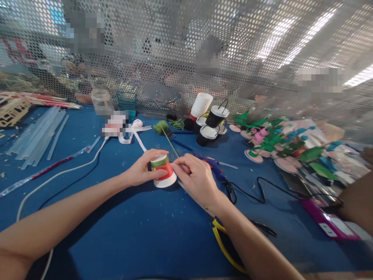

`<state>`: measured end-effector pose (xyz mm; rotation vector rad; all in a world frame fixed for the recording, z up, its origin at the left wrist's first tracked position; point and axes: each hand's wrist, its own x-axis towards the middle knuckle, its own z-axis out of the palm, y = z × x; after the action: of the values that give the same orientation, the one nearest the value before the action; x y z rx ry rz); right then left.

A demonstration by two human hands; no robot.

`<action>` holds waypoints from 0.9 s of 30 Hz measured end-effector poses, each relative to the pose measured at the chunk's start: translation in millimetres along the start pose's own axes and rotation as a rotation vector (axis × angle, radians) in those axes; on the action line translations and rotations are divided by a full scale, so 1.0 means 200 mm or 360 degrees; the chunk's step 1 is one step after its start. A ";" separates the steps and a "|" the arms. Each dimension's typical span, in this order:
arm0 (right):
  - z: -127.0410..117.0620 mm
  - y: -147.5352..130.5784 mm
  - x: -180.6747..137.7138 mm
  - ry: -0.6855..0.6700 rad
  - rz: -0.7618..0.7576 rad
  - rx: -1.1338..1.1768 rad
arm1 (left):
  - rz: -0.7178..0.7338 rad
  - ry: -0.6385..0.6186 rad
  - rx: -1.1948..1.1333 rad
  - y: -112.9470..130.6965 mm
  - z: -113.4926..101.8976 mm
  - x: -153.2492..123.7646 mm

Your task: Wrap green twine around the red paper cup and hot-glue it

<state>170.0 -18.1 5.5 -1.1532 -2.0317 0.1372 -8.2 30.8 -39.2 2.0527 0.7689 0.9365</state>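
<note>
A paper cup (165,179), red and white with green yarn wound round its upper part, is upside down in front of me. My left hand (145,167) is closed round its left side, thumb across the front. At the cup's right, my right hand (192,175) pinches the green yarn (171,144) between thumb and fingers. That strand runs back to a green yarn ball (161,127). Just behind my right hand lies a blue glue gun (215,169), partly hidden. Yellow-handled scissors (223,245) rest under my right forearm.
Black-wrapped cups (207,134) and a stack of white cups (201,105) stand at the back. Paper plants (271,144) crowd the right, near a purple power strip (329,219). Glue sticks (40,136) lie left; a white cable (67,170) crosses the blue table.
</note>
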 end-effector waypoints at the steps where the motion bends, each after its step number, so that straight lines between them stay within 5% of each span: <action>1: 0.00 0.00 0.00 -0.0001 -0.0002 0.0006 | -0.0001 0.0002 0.0006 0.00 0.00 0.00; 7: 0.01 0.00 0.00 0.0019 -0.0036 0.0037 | -0.0041 0.0011 0.0046 0.01 0.00 0.00; 27: 0.11 0.13 0.01 -0.0090 0.0380 0.0261 | -0.0182 -0.0088 -0.0206 -0.01 -0.01 0.00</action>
<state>171.5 4.6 -19.4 -1.2952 -1.8858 0.4514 -10.3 32.5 -39.0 1.8943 0.7676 0.8402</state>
